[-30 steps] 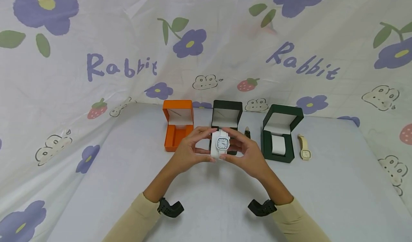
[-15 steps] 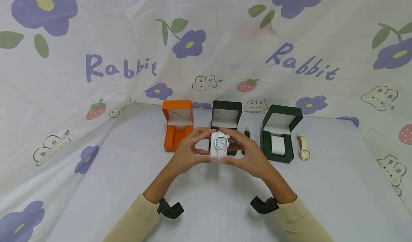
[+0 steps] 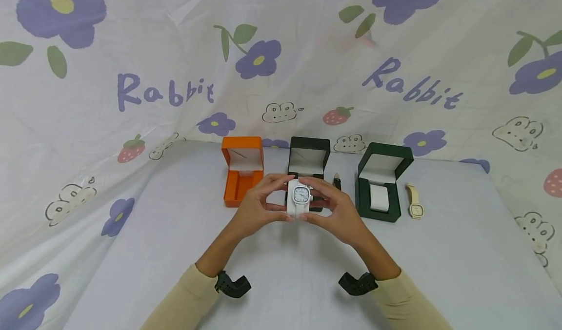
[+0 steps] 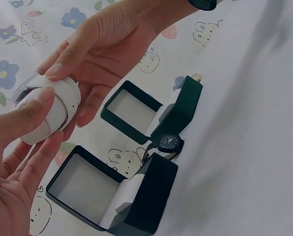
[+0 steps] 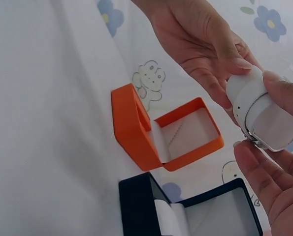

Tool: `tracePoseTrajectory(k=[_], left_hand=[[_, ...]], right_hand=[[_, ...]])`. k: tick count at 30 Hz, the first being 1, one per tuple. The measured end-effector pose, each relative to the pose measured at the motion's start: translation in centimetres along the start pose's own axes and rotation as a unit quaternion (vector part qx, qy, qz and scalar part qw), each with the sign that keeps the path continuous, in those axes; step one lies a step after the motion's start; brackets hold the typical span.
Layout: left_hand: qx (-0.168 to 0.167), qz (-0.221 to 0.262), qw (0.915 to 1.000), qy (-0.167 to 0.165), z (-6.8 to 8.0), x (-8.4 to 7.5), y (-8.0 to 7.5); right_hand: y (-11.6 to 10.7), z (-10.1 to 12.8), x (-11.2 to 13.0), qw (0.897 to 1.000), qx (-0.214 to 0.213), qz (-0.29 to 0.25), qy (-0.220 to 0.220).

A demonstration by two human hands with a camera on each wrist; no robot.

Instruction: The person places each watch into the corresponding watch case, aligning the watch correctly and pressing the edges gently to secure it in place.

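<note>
In the head view, both hands hold a white watch (image 3: 301, 195) and a white watch cushion (image 3: 290, 199) together above the table. The watch's strap loops around the cushion, its square dial facing up. My left hand (image 3: 254, 207) grips the cushion's left end, thumb at the near side and fingers at the far side. My right hand (image 3: 337, 207) pinches the watch from the right in the same way. From the left wrist, the cushion (image 4: 70, 96) shows its round end between the thumbs. The right wrist view catches the dial (image 5: 276, 127) side-on.
An open orange box (image 3: 226, 193) stands at the left with a bare inside. Partly behind the hands is an open dark box (image 3: 310, 143), and right of it an open green box (image 3: 397, 208) with a white cushion. A black watch (image 4: 170, 142) lies between those two. A gold watch (image 3: 415, 207) lies far right.
The white watch has slid slightly left along the cushion, so less of the cushion's left end shows. The right hand shifted a little with it; the boxes are unmoved.
</note>
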State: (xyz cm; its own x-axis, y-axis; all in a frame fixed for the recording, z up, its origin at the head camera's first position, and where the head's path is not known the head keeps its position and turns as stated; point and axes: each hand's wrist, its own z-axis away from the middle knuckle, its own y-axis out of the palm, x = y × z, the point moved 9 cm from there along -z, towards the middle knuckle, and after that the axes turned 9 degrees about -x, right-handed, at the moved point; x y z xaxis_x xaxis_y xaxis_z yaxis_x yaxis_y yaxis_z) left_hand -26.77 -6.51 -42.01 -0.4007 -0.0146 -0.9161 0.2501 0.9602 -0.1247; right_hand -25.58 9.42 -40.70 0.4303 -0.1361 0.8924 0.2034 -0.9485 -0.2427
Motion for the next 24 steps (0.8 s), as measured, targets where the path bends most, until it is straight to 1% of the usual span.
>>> tracePoseTrajectory(k=[5,13,19,24], left_hand=[[0.002,-0.001,1.0000,-0.004,-0.12,0.16,-0.03],[0.000,-0.004,1.0000,-0.002,-0.14,0.15,-0.02],[-0.005,0.001,1.0000,-0.002,-0.19,-0.25,-0.05],[-0.009,-0.007,0.9999,-0.002,-0.35,-0.20,-0.17]], right_hand=[[0.05,0.06,-0.10,1.000,-0.005,0.004,0.005],[-0.17,-0.11,0.20,1.000,-0.019,0.003,-0.006],[-0.18,-0.36,0.40,1.000,-0.030,0.001,0.001],[-0.18,-0.50,0.35,0.999,-0.040,-0.003,0.011]])
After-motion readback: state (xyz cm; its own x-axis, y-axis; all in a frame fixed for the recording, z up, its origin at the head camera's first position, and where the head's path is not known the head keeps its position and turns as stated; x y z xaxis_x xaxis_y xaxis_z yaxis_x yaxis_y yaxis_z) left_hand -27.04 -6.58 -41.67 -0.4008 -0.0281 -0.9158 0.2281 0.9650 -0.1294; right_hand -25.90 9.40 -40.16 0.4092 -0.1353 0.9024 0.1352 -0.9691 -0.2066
